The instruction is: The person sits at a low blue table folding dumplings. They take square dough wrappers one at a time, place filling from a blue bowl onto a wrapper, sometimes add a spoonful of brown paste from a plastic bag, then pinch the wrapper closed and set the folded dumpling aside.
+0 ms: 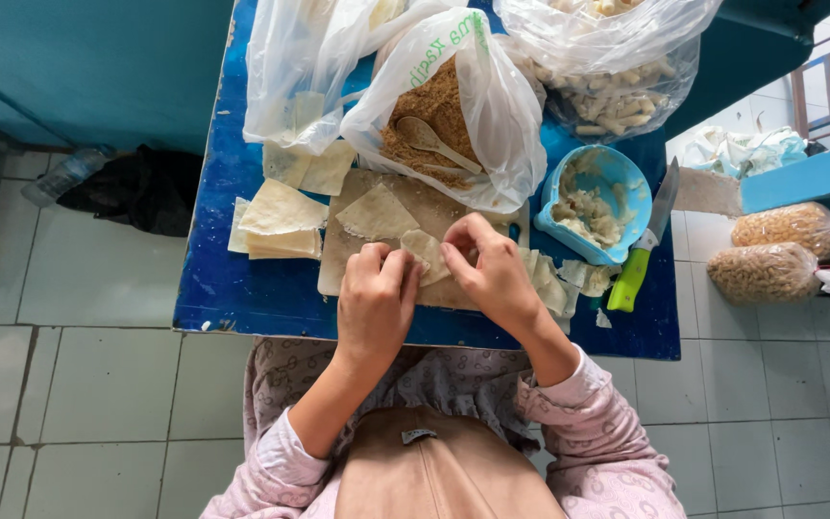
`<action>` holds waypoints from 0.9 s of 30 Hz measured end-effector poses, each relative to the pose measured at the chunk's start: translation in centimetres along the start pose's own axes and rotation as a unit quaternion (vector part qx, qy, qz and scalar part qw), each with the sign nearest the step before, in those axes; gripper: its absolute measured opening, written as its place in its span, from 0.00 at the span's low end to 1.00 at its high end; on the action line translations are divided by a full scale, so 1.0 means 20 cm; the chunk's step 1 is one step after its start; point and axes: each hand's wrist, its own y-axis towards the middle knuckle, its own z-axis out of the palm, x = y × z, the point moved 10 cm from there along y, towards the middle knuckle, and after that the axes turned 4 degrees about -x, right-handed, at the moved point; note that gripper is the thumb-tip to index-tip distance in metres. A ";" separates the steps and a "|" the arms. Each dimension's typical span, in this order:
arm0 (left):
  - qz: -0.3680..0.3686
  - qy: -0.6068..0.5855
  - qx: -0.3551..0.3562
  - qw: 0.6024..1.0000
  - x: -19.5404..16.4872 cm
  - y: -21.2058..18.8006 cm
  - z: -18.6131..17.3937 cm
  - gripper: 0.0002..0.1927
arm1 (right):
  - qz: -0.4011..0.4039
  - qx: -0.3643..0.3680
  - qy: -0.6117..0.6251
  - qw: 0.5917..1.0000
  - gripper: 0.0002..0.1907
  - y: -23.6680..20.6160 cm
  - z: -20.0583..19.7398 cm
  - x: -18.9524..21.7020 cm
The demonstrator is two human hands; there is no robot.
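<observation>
My left hand (377, 298) and my right hand (492, 269) both pinch a pale dough wrapper (426, 252) between their fingertips, folded over, above a wooden board (338, 259). Another flat triangular wrapper (377, 216) lies on the board just beyond my left hand. A bag of brown crumbly filling (434, 106) with a wooden spoon (434, 142) in it stands open behind the board. A stack of wrappers (280, 226) rests on the blue table (223, 288) to the left.
A blue bowl of pale paste (593, 202) sits right of the board, with a green-handled knife (641, 255) beside it. Clear bags of rolled pieces (617, 86) stand at the back right. Two bags of snacks (770, 255) lie on the tiled floor at right; a plastic bottle (69, 173) at left.
</observation>
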 end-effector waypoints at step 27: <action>0.027 -0.008 -0.008 1.000 -0.02 -0.02 0.00 0.15 | -0.106 0.012 0.043 0.993 0.09 0.01 0.08 0.09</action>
